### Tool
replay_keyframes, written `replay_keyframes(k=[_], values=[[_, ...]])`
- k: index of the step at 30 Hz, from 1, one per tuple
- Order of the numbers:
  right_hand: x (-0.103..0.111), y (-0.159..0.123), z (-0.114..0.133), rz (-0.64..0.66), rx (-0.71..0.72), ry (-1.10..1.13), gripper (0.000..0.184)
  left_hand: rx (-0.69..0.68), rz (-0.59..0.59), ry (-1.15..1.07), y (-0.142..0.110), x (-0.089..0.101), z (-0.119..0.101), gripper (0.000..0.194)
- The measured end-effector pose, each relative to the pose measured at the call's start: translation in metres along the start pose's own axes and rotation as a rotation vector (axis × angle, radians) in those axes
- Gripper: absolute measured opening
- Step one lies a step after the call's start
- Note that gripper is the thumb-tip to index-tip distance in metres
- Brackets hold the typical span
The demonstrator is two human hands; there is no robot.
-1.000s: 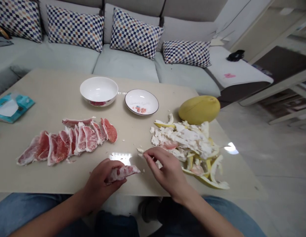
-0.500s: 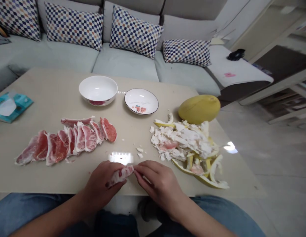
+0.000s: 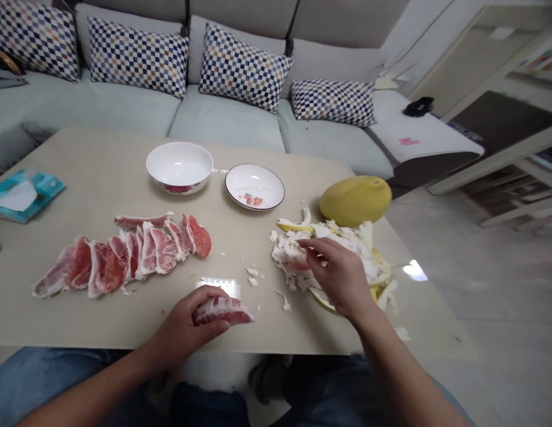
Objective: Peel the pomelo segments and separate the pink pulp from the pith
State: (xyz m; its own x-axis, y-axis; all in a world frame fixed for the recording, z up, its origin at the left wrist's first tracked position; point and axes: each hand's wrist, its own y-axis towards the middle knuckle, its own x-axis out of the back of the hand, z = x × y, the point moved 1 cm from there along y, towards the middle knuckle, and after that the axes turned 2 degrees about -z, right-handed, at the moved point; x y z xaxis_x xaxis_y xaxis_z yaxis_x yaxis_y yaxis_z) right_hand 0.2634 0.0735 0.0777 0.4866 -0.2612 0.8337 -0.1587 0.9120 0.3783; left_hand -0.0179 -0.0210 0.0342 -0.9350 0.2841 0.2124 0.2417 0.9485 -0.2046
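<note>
My left hand is closed around a pomelo segment, pink flesh with white pith on it, just above the front of the table. Over at the right, my right hand hovers at the heap of white pith scraps, its thumb and fingers pinched together. Whatever may be between those fingertips is too small to tell. Curved yellow rind strips lie in the same heap, partly covered by this hand. A row of pink pomelo segments rests on the table to the left.
Behind the segments stand a deep white bowl and a shallow dark-rimmed dish. A yellow pomelo sits at the right behind the heap. A blue tissue pack lies far left. Pith crumbs dot the table's middle.
My right hand has left the segment and moved right and forward to the pith heap. My left hand still holds the segment. A strip of pith now lies on the table left of the heap.
</note>
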Motion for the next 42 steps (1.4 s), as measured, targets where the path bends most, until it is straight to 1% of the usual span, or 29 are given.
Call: replay_keyframes(k=[2,3,4,5,6,8,9,10,11,12,13,14,15,16,18,20,23,25,28,31,33,36,39,41,42], values=[[-0.002,0.006,-0.020,0.045,-0.075,-0.245,0.028,0.084,0.021,-0.122,0.001,0.001,0.001,0.036],[-0.003,0.008,-0.026,0.068,-0.107,-0.333,0.031,0.120,0.036,-0.174,0.001,0.001,0.001,0.039],[-0.005,0.009,-0.029,0.082,-0.109,-0.383,0.032,0.147,0.047,-0.215,0.001,0.001,0.002,0.042],[-0.005,0.009,-0.028,0.071,-0.079,-0.396,0.032,0.165,0.054,-0.245,0.001,0.001,0.003,0.044],[-0.006,0.009,-0.024,0.042,-0.019,-0.376,0.030,0.176,0.057,-0.263,0.001,0.001,0.004,0.046],[-0.005,0.005,-0.009,-0.013,0.118,-0.246,0.027,0.178,0.045,-0.269,0.001,0.002,0.005,0.048],[-0.005,0.002,0.002,0.002,0.150,-0.143,0.026,0.160,0.024,-0.253,0.002,0.002,0.005,0.046],[-0.004,-0.003,0.014,0.057,0.151,-0.022,0.024,0.125,-0.001,-0.221,0.002,0.003,0.004,0.043],[-0.004,-0.008,0.027,0.158,0.122,0.114,0.021,0.074,-0.036,-0.175,0.003,0.003,0.004,0.039],[-0.005,-0.014,0.041,0.286,0.078,0.243,0.019,0.014,-0.074,-0.121,0.004,0.004,0.003,0.036],[-0.006,-0.021,0.054,0.405,0.038,0.350,0.018,-0.047,-0.112,-0.065,0.004,0.005,0.002,0.034],[-0.007,-0.027,0.065,0.491,0.005,0.422,0.015,-0.105,-0.145,-0.011,0.005,0.005,0.002,0.032],[-0.009,-0.032,0.075,0.532,-0.022,0.461,0.014,-0.160,-0.171,0.041,0.004,0.005,0.002,0.031],[-0.010,-0.036,0.082,0.540,-0.045,0.481,0.014,-0.212,-0.193,0.090,0.004,0.005,0.002,0.030],[-0.014,-0.040,0.089,0.514,-0.078,0.494,0.015,-0.311,-0.218,0.187,0.002,0.005,0.002,0.029],[-0.017,-0.041,0.090,0.504,-0.082,0.519,0.015,-0.382,-0.223,0.272,-0.001,0.005,0.003,0.029],[-0.018,-0.040,0.087,0.512,-0.043,0.562,0.016,-0.422,-0.232,0.356,-0.005,0.004,0.004,0.031],[-0.018,-0.041,0.086,0.492,-0.018,0.565,0.018,-0.439,-0.242,0.383,-0.006,0.003,0.005,0.030],[-0.022,-0.045,0.087,0.416,-0.010,0.533,0.018,-0.450,-0.249,0.383,-0.006,0.001,0.006,0.030],[-0.027,-0.048,0.088,0.315,-0.037,0.490,0.014,-0.441,-0.249,0.358,-0.006,0.001,0.007,0.031],[-0.030,-0.049,0.090,0.270,-0.058,0.482,0.011,-0.455,-0.260,0.337,-0.006,0.001,0.008,0.032],[-0.032,-0.052,0.093,0.223,-0.067,0.486,0.011,-0.475,-0.278,0.309,-0.006,0.001,0.007,0.033],[-0.032,-0.052,0.092,0.178,-0.061,0.482,0.011,-0.457,-0.301,0.270,-0.005,0.002,0.005,0.030],[-0.031,-0.050,0.090,0.181,-0.075,0.497,0.012,-0.432,-0.346,0.232,-0.005,0.003,0.004,0.027],[-0.030,-0.047,0.088,0.202,-0.093,0.518,0.012,-0.413,-0.373,0.214,-0.004,0.004,0.003,0.026]])
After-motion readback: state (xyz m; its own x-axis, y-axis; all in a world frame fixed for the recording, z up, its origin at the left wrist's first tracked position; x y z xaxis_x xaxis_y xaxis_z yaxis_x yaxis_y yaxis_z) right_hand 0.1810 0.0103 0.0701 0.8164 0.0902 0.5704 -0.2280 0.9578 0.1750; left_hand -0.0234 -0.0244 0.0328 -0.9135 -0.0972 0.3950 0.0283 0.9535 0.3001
